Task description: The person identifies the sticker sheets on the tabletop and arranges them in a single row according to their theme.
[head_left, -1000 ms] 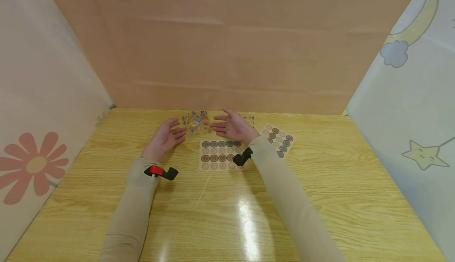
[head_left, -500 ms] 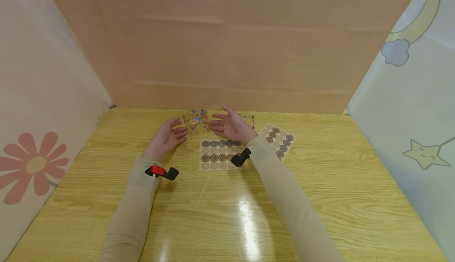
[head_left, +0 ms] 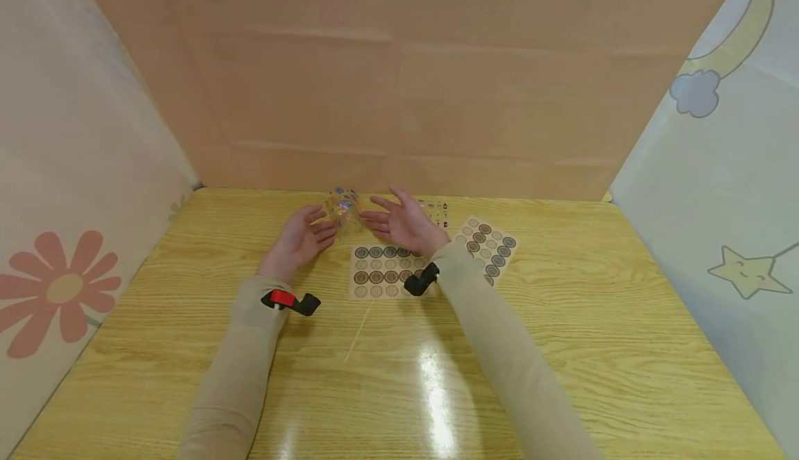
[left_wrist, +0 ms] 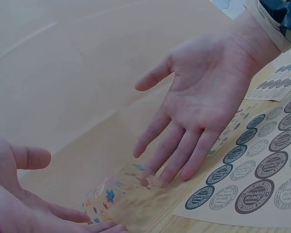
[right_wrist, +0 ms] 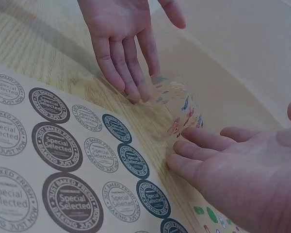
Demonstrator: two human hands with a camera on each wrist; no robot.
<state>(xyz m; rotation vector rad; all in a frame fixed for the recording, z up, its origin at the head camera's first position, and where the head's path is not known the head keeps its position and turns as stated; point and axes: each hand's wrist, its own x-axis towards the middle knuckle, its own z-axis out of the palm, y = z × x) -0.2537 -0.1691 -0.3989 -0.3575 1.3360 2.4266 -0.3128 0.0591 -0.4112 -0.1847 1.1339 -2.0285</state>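
A clear plastic sheet printed with small colourful stickers (head_left: pixel 343 205) stands arched at the back of the table, bowed upward between my two hands. My left hand (head_left: pixel 301 239) is at its left edge, palm inward, fingers extended and thumb raised. From the other side my right hand (head_left: pixel 406 224) faces it, fingertips right at the sheet's right edge. Both wrist views show the curved film (left_wrist: pixel 109 196) between the extended fingertips, with neither hand gripping it.
A paper sheet of round "Special Selected" stickers (head_left: pixel 376 277) lies just in front of the hands. Another such sheet (head_left: pixel 490 243) lies angled to the right. A second clear sticker sheet (head_left: pixel 440 214) is partly hidden behind my right hand. A tan backdrop (head_left: pixel 399 113) rises behind the table.
Both hands have come closer together, the left moving right and the right slightly left. The clear sheet between them has gone from nearly flat to narrower and bowed upward.
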